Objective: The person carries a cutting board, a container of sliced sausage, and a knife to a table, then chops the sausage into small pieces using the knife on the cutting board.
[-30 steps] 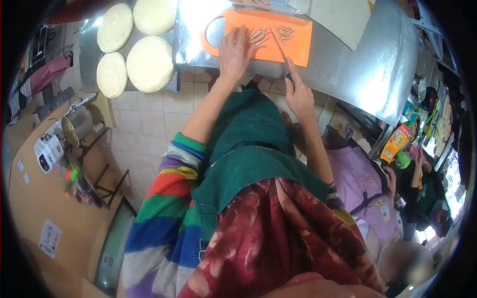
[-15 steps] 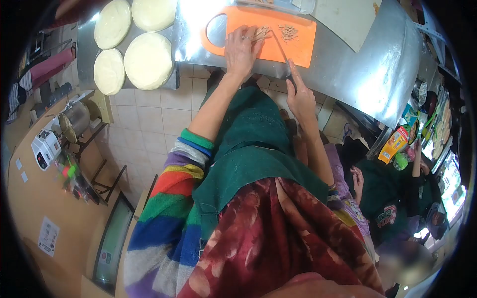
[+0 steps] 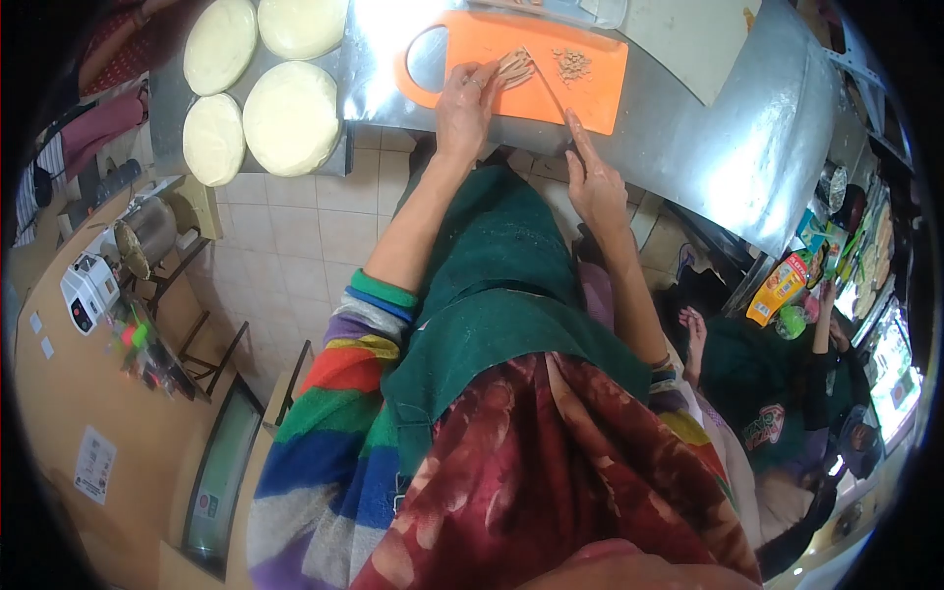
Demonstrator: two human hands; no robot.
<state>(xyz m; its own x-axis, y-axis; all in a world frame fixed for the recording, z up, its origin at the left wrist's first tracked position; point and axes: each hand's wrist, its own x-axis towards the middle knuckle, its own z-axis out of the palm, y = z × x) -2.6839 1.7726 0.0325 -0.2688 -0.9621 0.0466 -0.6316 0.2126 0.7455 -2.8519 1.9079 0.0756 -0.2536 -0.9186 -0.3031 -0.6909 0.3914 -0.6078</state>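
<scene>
An orange cutting board (image 3: 600, 93) with a loop handle lies on the metal table. My left hand (image 3: 464, 110) rests at its left part, fingers bent and closed on a small bundle of pale brown food strips (image 3: 515, 69). What food they are, I cannot tell. My right hand (image 3: 596, 192) grips a knife (image 3: 552, 87), forefinger stretched along it. The thin blade slants up and left, its tip by the right ends of the strips. Right of the blade sits a little heap of chopped pieces (image 3: 571, 65). The knife's handle is mostly hidden in my palm.
Several pale round dough discs (image 3: 292, 118) lie on the left metal surface (image 3: 344, 157). Behind the board stands a clear plastic container (image 3: 608, 12), beside a whitish sheet (image 3: 688, 44). Other people work at the right, one hand (image 3: 693, 334) near my right elbow. Another person's arm (image 3: 113, 49) shows at upper left.
My left hand has drawn back slightly left, and more of the strips shows. The knife has shifted a little up and left. At upper left, another person's arm has come into view.
</scene>
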